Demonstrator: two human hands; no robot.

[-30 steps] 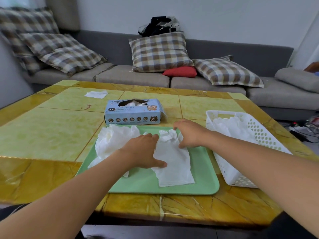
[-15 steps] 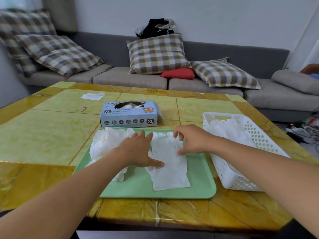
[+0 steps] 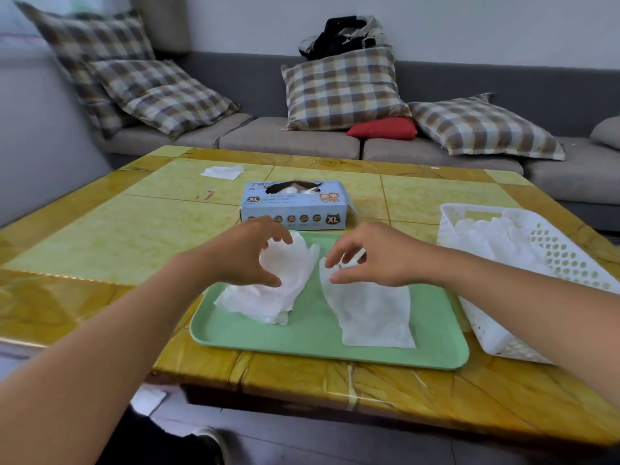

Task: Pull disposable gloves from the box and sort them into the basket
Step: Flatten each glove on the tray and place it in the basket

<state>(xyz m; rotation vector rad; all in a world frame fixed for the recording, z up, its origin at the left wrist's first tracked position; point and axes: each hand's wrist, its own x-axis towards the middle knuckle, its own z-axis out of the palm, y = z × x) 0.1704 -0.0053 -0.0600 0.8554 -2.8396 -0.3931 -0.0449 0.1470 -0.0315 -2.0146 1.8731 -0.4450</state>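
Yellow tiled surface [image 3: 110, 236] before a grey sofa [image 3: 292, 139] carries a green tray [image 3: 312, 340], a blue box [image 3: 295, 206] behind it and a white basket [image 3: 503, 333] of gloves at right. Left hand [image 3: 241, 253], grip loosely curled, hovers over a crumpled glove pile [image 3: 268, 297]. Right hand [image 3: 379, 256], fingers loosely curled, is at the top of a flat glove [image 3: 372, 313]; whether it pinches it is unclear.

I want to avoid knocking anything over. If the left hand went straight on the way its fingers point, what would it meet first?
Probably the blue glove box, which stands just beyond the left hand at the green tray's far edge. Depth is hard to judge from this one view.
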